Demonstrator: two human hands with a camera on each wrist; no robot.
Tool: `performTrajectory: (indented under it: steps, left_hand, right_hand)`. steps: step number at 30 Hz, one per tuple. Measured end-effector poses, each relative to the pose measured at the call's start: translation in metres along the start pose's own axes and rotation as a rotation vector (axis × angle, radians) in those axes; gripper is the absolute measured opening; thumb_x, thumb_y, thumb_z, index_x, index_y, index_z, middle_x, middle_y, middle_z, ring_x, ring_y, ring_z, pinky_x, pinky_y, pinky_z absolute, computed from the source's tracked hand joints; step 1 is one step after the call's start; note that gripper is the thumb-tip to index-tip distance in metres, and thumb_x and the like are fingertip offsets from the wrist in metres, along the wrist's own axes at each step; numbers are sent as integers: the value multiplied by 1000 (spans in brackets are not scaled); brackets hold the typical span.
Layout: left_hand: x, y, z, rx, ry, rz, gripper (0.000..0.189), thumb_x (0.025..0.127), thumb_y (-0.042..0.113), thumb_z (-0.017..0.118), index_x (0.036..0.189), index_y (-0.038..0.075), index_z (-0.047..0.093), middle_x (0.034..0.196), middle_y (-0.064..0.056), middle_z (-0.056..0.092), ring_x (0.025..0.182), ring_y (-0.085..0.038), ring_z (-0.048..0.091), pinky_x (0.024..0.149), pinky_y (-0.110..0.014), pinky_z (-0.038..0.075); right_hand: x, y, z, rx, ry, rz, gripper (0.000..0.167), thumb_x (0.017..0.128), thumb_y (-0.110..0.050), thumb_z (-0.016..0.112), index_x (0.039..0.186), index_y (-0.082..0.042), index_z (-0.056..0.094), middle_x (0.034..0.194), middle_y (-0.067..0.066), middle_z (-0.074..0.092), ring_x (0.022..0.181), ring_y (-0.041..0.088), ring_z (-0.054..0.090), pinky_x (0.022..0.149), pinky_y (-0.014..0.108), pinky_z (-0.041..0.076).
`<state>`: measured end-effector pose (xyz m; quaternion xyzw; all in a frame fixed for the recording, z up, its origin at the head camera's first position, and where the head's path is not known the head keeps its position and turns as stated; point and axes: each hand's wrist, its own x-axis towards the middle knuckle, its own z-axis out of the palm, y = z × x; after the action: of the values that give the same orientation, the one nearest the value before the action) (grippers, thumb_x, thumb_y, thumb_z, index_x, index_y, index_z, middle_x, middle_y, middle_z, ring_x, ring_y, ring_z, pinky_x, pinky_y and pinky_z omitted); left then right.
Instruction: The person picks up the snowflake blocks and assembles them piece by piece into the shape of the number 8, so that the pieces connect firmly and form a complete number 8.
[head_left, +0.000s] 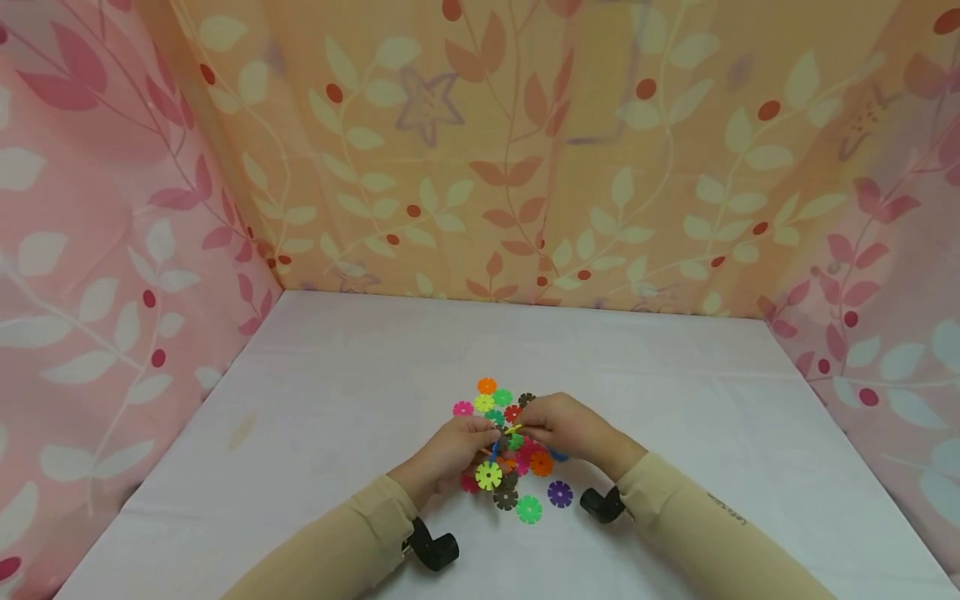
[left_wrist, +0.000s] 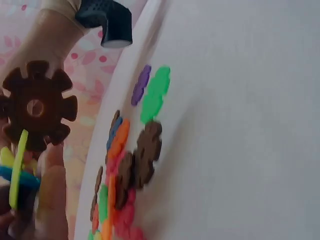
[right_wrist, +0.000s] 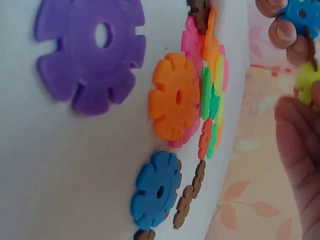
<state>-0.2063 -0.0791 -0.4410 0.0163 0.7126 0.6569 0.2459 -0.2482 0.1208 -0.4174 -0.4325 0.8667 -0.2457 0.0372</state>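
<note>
My left hand (head_left: 450, 450) pinches a small cluster of joined toy snowflake discs. It includes a blue disc (right_wrist: 301, 14), a brown disc (left_wrist: 37, 106) and a yellow disc (head_left: 488, 475) hanging toward the front. My right hand (head_left: 566, 429) pinches another yellow disc (right_wrist: 307, 86) between thumb and fingers, right at the brown disc's edge. Both hands are close together over a scatter of loose discs. In the left wrist view, a yellow disc seen edge-on (left_wrist: 19, 170) overlaps the brown disc's rim.
Loose discs lie on the white tabletop (head_left: 337, 375), among them a purple disc (head_left: 560, 494), a green disc (head_left: 529, 509) and an orange disc (head_left: 541, 464). Black wrist cameras stick out below the sleeves. Patterned curtains (head_left: 510, 167) surround the table on three sides.
</note>
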Motion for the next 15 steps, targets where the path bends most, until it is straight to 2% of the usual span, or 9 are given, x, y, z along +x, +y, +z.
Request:
performTrajectory:
  steps: [4,9,15]
  left_hand:
    - [-3,1,4,-35,11,-12,25,95,17,48,96,-3,62,88,-16,68,74,-24,68,66,-29,54]
    - [-5,3,8,-42,47,-24,23,95,15,48,94,-3,62,85,-15,68,74,-23,68,67,-31,54]
    - [-4,3,10,-64,51,-28,22,95,13,47,93,-4,62,82,-14,68,73,-23,68,68,-32,54]
  right_hand:
    - [-1,-5,1,-3,27,-52,11,84,-3,62,82,-9,71,77,-3,65,68,4,55,70,22,51]
    - [-1,-7,1,0,49,-83,13,83,0,62,81,-8,71,76,1,66,68,5,55,70,21,51]
    - [-2,-4,2,17,56,-112,12,82,0,62,79,-8,71,75,2,65,66,5,54,69,20,50]
